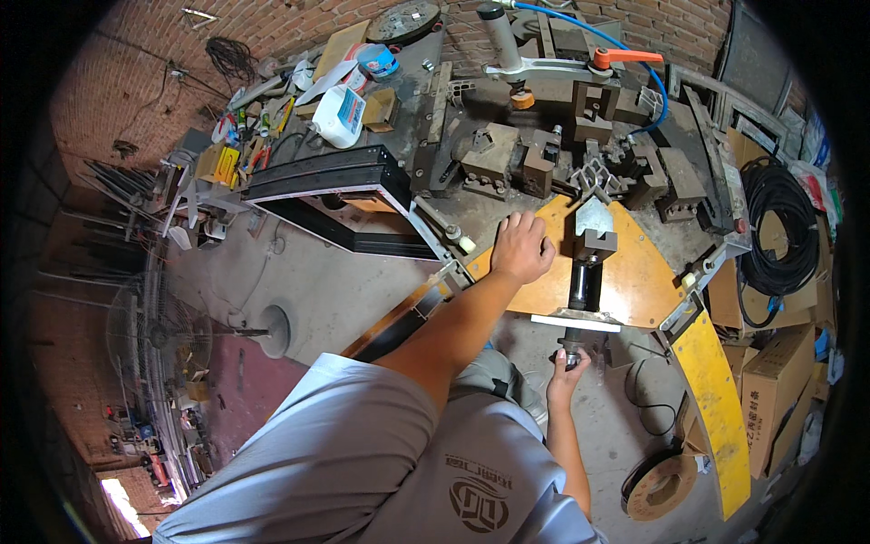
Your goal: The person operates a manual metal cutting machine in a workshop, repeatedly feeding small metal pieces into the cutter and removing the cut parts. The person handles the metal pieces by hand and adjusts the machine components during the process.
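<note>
My left hand (524, 249) rests on the orange-yellow board (639, 263) at the front of a metal machine table. Its fingers are slightly bent, and I see nothing in them. Below the front edge of the board, my right hand (566, 374) is closed around a dark round knob (571, 357). Above the knob, a dark rod (584, 286) runs through a slot in the board to a grooved metal block (594, 245). A pointed light metal piece (594, 216) sits just beyond that block, facing several dark steel clamping blocks (489, 159).
Dark angled frames (331, 172) stand at the left. A clamp arm with an orange lever (625, 57) and a blue hose (666, 91) hang over the table. A yellow wing board (711, 399), coiled black hose (781, 236), cartons (770, 408) and a reel (662, 487) are at right; a fan (159, 335) stands left.
</note>
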Motion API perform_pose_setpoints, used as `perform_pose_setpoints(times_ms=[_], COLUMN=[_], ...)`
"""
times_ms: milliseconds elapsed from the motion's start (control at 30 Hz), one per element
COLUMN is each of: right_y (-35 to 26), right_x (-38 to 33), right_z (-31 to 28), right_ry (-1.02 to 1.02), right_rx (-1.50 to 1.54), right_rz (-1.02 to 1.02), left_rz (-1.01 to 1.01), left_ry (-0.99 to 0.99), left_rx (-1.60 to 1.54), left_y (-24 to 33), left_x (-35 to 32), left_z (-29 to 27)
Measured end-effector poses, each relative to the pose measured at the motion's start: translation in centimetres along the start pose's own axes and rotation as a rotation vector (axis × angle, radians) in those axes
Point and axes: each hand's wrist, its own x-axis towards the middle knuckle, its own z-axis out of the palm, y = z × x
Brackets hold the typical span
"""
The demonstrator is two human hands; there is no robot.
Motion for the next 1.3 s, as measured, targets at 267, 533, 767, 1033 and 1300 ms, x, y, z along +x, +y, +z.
perform_pose_setpoints(times_ms=[267, 533, 767, 1033, 1300], right_y=[-0.2, 0.2, 0.0, -0.6, -0.1], right_x=[1.1, 0.6, 0.5, 0.7, -0.2], right_z=[-1.0, -0.6, -0.5, -1.0, 0.8], right_ry=[-0.24, -0.084, -0.075, -0.169, 0.036], right_rx=[0.887, 0.384, 0.591, 0.786, 0.198], right_rz=[0.449, 0.199, 0.32, 0.455, 0.067], left_rz=[0.016, 0.037, 0.044, 0.053, 0.06], left_ry=[0.025, 0.076, 0.082, 0.105, 0.11], left_rx=[0.013, 0.012, 0.037, 0.003, 0.032], left_y=[-0.1, 0.0, -0.1, -0.2, -0.3], left_x=[0.0, 0.0, 0.1, 0.1, 0.1], left_z=[0.1, 0.4, 0.3, 0.5, 0.6])
